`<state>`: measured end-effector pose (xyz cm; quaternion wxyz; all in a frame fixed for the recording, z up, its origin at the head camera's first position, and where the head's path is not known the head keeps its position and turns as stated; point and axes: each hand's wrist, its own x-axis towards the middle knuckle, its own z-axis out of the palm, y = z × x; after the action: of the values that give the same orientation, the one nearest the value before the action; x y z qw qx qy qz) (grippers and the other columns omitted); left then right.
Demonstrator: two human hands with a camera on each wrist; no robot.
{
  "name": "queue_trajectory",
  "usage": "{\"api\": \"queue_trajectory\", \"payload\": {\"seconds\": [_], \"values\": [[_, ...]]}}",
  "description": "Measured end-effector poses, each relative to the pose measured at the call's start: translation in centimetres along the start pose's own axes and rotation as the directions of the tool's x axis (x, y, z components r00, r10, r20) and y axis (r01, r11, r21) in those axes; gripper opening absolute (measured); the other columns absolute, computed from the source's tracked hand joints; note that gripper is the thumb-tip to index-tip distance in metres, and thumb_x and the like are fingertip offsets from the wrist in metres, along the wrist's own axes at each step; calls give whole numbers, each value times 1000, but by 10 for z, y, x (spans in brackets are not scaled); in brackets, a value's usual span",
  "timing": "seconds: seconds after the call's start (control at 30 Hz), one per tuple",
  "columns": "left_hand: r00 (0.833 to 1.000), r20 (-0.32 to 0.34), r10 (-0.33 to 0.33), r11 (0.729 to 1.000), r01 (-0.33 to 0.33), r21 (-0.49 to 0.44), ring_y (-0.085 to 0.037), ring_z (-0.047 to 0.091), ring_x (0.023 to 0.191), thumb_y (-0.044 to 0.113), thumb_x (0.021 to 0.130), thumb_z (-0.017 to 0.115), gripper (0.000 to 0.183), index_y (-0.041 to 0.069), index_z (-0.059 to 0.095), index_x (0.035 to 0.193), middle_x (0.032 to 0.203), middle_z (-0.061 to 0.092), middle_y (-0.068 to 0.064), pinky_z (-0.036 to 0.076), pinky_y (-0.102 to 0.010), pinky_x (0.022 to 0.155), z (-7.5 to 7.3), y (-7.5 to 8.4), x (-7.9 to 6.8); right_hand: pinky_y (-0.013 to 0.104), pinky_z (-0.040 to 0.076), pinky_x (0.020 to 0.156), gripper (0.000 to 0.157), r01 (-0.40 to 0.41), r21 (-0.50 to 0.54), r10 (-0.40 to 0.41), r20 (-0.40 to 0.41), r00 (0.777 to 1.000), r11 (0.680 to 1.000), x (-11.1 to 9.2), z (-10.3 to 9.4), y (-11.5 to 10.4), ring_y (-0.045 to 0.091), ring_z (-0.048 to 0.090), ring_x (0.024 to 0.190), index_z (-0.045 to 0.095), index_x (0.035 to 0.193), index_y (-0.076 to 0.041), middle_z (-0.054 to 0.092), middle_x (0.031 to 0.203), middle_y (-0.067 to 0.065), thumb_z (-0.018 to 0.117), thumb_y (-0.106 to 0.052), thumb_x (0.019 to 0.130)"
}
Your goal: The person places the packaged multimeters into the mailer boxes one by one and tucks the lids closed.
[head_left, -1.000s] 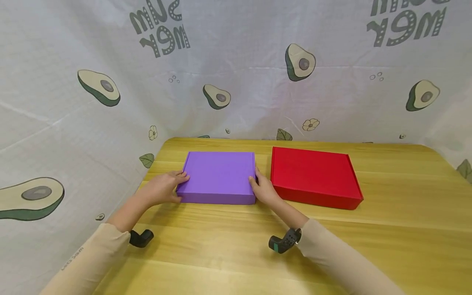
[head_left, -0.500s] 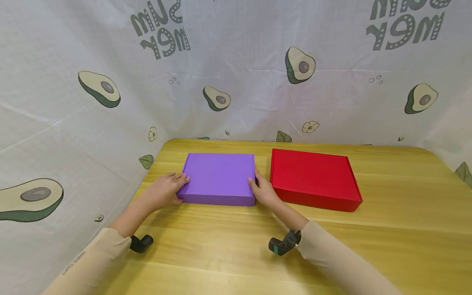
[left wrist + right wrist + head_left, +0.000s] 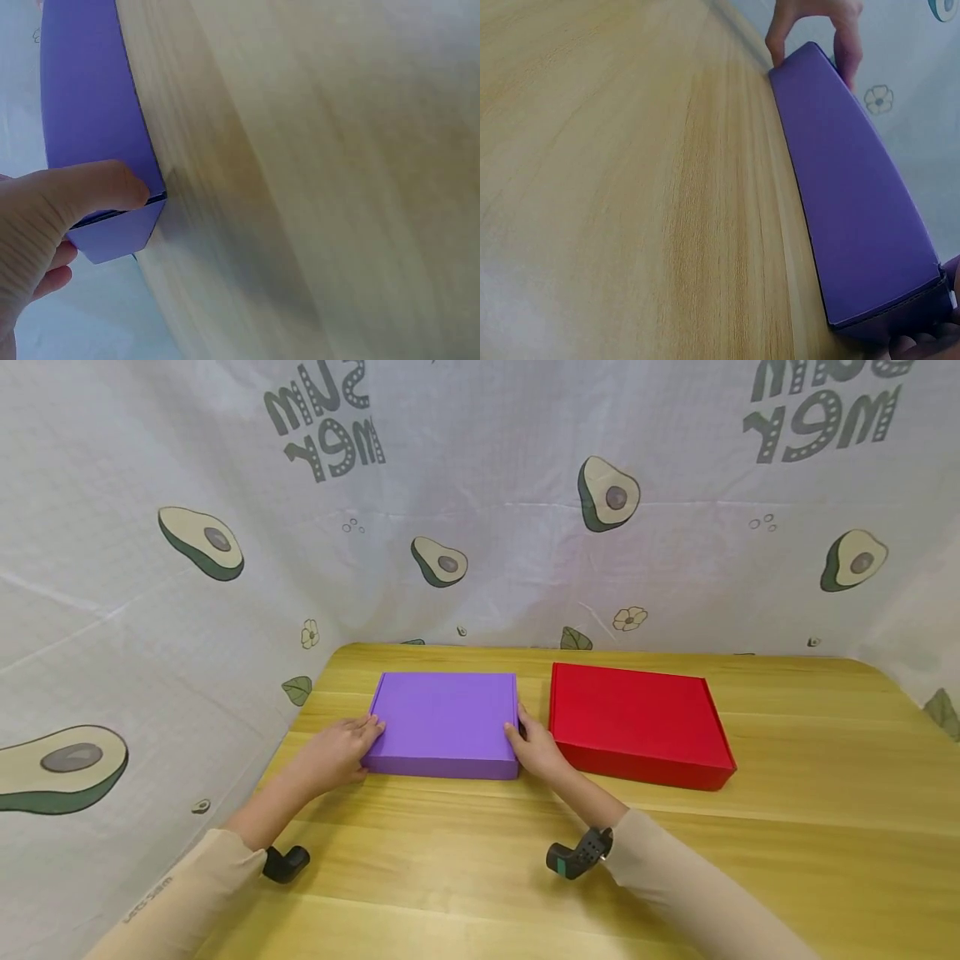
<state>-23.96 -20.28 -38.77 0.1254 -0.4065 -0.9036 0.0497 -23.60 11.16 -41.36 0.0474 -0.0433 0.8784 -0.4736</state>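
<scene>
A closed purple box (image 3: 446, 714) lies flat on the wooden table, its front face (image 3: 847, 187) filling much of the right wrist view. My left hand (image 3: 339, 753) grips its left side near the front corner. In the left wrist view the left thumb (image 3: 112, 184) presses on that corner, with other fingertips (image 3: 56, 277) showing past the box's end. On the opposite side, my right hand (image 3: 536, 747) holds the right edge, thumb on the lid; its other fingers are mostly hidden. Only part of the right hand (image 3: 930, 341) shows at the right wrist view's lower corner.
A closed red box (image 3: 637, 718) lies a little to the right of the purple one, close beside my right hand. Behind the wooden table (image 3: 450, 852) hangs a pale cloth (image 3: 495, 460) with avocado prints, which also runs along the left side.
The head view has tilted very slightly. My left fingers have shifted a touch on the purple box's edge; both boxes and the right hand stay in place.
</scene>
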Motion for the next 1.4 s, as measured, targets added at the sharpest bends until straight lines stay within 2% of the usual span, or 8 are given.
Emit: {"api": "queue_trajectory", "payload": {"seconds": [0.2,0.37,0.67,0.9,1.17,1.33,1.4], "values": [[1000,-8,-6,999,7,38,-38,55,111,12,63,83,70,-14,52,119,119,56,-30,44,-44,93,5,4,-1,44,23,109,60,-14,1,14,6,1000,1000,-1,-1,0,33,21,137,14,144,6,19,149,22,42,-20,99],[1000,-26,-13,1000,13,25,-39,55,112,12,62,83,69,-15,52,118,118,56,-31,43,-44,95,8,6,0,44,22,109,60,-23,6,23,2,1000,1000,-1,-1,1,34,20,137,14,144,6,19,149,22,42,-20,98],[1000,-10,-6,998,7,55,-39,54,112,13,63,82,69,-16,52,119,119,55,-31,42,-43,96,9,8,-1,44,23,109,60,-17,19,17,7,1000,1000,-3,0,1,33,20,137,14,144,6,19,150,22,42,-20,98],[1000,-18,0,999,0,35,-39,54,112,13,63,83,69,-15,53,118,119,56,-30,42,-44,96,7,5,-3,44,22,109,60,-20,6,20,16,1000,1000,-2,0,0,33,20,137,13,144,5,19,150,22,42,-21,99],[998,62,28,1000,-28,0,-40,56,108,10,63,80,64,-14,55,116,116,58,-29,46,-44,91,-5,-3,-1,45,23,109,61,-16,0,16,32,999,1000,-1,1,-2,34,21,137,12,145,5,20,149,22,42,-22,99],[989,149,-14,1000,17,-18,-39,56,108,16,64,83,65,-11,57,117,117,58,-28,47,-44,88,-13,-3,5,45,22,109,61,-20,-7,20,31,999,1000,-1,0,-3,34,19,137,12,145,5,18,150,22,41,-22,99],[987,161,-29,999,31,-15,-39,56,109,16,65,83,65,-10,57,118,118,57,-27,48,-44,88,-15,-2,5,45,21,109,61,-20,-11,20,29,999,1000,-1,0,-3,34,19,137,12,145,5,17,150,22,42,-22,99]]}}
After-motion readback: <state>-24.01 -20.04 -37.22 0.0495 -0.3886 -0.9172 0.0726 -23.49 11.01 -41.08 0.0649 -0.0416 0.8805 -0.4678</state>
